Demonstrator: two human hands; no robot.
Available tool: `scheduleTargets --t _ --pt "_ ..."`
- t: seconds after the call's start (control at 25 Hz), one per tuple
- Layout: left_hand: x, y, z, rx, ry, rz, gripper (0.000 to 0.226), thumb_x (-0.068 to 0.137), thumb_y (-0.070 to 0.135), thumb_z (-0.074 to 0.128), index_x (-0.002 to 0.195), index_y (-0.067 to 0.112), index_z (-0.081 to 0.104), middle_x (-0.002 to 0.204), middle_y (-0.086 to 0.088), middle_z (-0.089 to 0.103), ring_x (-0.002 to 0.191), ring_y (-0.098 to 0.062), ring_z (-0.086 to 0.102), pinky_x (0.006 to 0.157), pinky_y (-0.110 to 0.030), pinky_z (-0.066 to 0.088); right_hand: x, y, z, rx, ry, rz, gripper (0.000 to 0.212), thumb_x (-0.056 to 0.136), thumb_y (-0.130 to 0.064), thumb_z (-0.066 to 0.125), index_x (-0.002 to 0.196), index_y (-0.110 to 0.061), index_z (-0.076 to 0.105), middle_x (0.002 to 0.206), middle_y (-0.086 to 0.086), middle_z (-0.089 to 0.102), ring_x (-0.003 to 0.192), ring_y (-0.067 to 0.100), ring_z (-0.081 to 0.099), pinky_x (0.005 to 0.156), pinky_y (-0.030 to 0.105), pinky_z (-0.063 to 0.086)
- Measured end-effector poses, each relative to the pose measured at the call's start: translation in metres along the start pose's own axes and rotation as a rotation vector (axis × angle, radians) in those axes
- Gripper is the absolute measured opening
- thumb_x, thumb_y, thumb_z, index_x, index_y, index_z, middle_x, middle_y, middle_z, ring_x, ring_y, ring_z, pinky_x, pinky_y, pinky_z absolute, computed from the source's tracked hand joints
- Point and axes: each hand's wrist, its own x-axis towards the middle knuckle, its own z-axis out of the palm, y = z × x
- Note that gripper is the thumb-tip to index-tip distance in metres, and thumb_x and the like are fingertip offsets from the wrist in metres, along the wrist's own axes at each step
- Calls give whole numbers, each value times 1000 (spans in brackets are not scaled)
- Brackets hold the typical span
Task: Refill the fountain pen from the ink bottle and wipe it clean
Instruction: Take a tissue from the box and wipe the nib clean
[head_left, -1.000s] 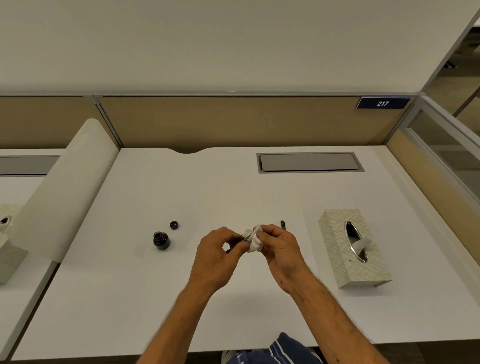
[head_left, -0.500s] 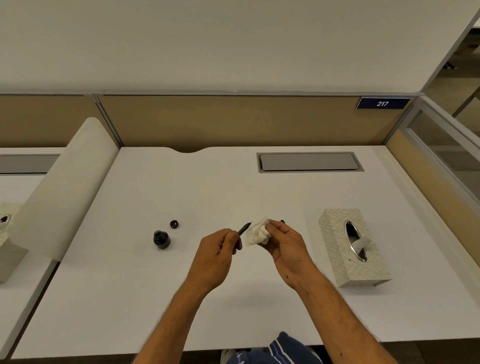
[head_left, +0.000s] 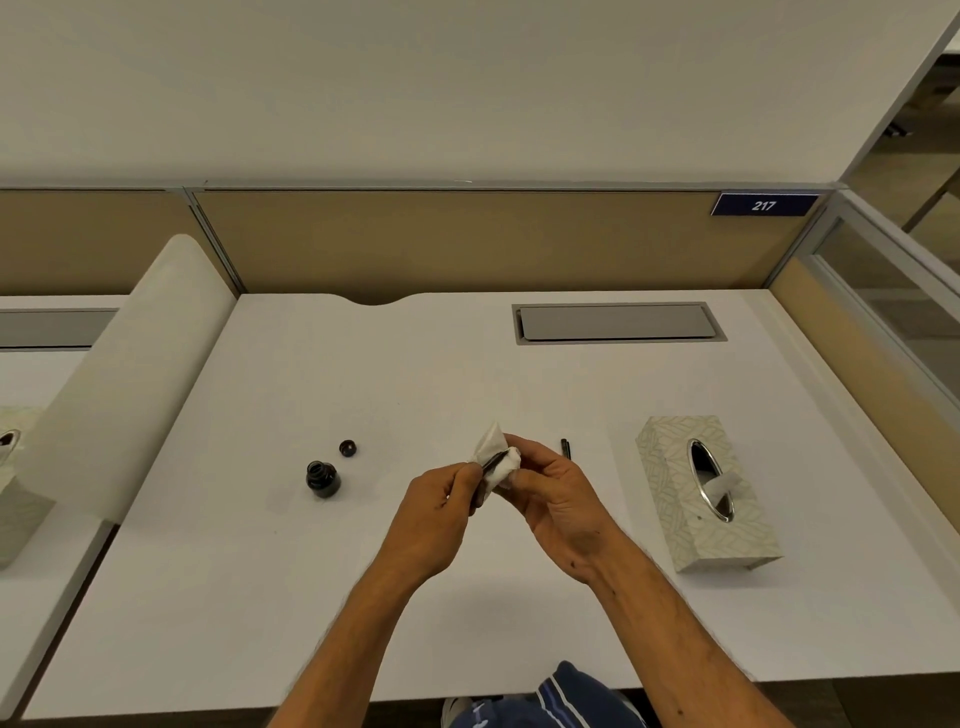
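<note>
While both hands meet over the middle of the white surface (head_left: 234, 571), the left hand (head_left: 434, 512) is curled shut round the fountain pen (head_left: 491, 465), w/ fingers (head_left: 464, 477) pinching its dark barrel. Only a short black stretch of the pen shows; it runs up and to the right from those fingers into a wad of white tissue (head_left: 496, 457). Its tip is buried in the tissue, so nib can't be seen. The right hand (head_left: 558, 499) is closed on the tissue, thumb and fingertips squeezing it round the pen's front end. One corner of the tissue sticks up above the hands; the rest is crumpled. Both hands appear raised a little above the surface, though this is hard to judge.

To the left of the hands, apart from them, stands the ink bottle (head_left: 322, 479): small, round, dark glass, open at the top, upright. Its cap (head_left: 347, 448) lies just behind and to the right of it, not touching. Just right of the right hand lies a short, thin black piece (head_left: 565, 449), poss. the pen's cap; too small to tell. Farther right sits a pale patterned tissue box (head_left: 701, 499) w/ an oval slot and a tissue poking out. Behind it, nr the partition, a grey flap (head_left: 618, 323) is set flush into the surface. A blue plate reading 217 (head_left: 763, 205) is fixed to the partition.
</note>
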Motion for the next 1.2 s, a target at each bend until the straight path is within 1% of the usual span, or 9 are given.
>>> scheduleTargets --t 0.08,0.2,0.36,0.48,0.56,0.84,1.0,1.08,1.2 --pt "0 0 -1 -11 -19 6 44 103 33 37 63 22 52 58 7 49 47 -5 41 49 -13 37 1 1 1 -48 19 -12 27 92 -9 59 116 -6 70 112 14 74 104 27 70 88 32 57" --pt "-2 -1 -1 -26 -46 15 44 103 31 37 64 21 52 59 6 49 48 -3 42 50 -11 36 3 4 1 -93 78 -25 21 98 -3 52 106 -7 72 101 11 76 95 26 70 82 31 58" --pt "-3 -1 1 -27 -65 5 44 104 32 36 66 18 54 63 2 54 53 -4 42 52 -12 36 3 8 2 -146 129 -65 21 98 -2 52 101 -7 72 98 10 76 93 25 72 80 30 59" --pt "-3 -4 -2 -46 -76 -14 43 102 30 37 70 10 57 68 -8 59 56 -9 42 54 -20 35 4 4 1 -77 176 -97 21 98 0 51 95 -4 72 94 11 77 90 24 73 78 29 59" --pt "-5 -8 -5 -72 -63 -27 42 101 29 38 70 10 59 68 -3 59 54 -8 39 54 -23 32 7 -4 -5 -9 205 -115 19 97 -1 52 96 -2 71 94 11 77 91 23 74 77 28 60" --pt "-5 -8 -6 -86 10 -18 37 100 27 43 69 20 62 65 5 57 52 -3 42 51 -14 33 7 1 -12 -71 176 -8 26 94 -14 58 114 -6 72 114 13 75 103 27 70 83 36 59" --pt "-6 -8 6 -69 7 -9 37 100 28 46 69 20 64 63 7 59 53 -1 48 53 -10 39 2 14 0 -197 101 -7 26 98 -14 56 114 -1 71 106 17 73 89 27 68 78 41 58" --pt "-8 -9 9 -55 0 -19 37 101 30 45 70 22 65 65 7 60 55 0 50 55 -9 40 2 15 1 -228 137 -44 23 98 -11 56 110 2 71 103 19 73 85 30 68 75 39 58" --pt "-7 -6 11 -62 -10 -21 37 101 31 44 68 27 62 65 7 60 55 1 51 56 -8 41 2 16 1 -210 210 -87 18 96 -6 58 104 3 71 93 14 75 80 26 71 70 34 60"
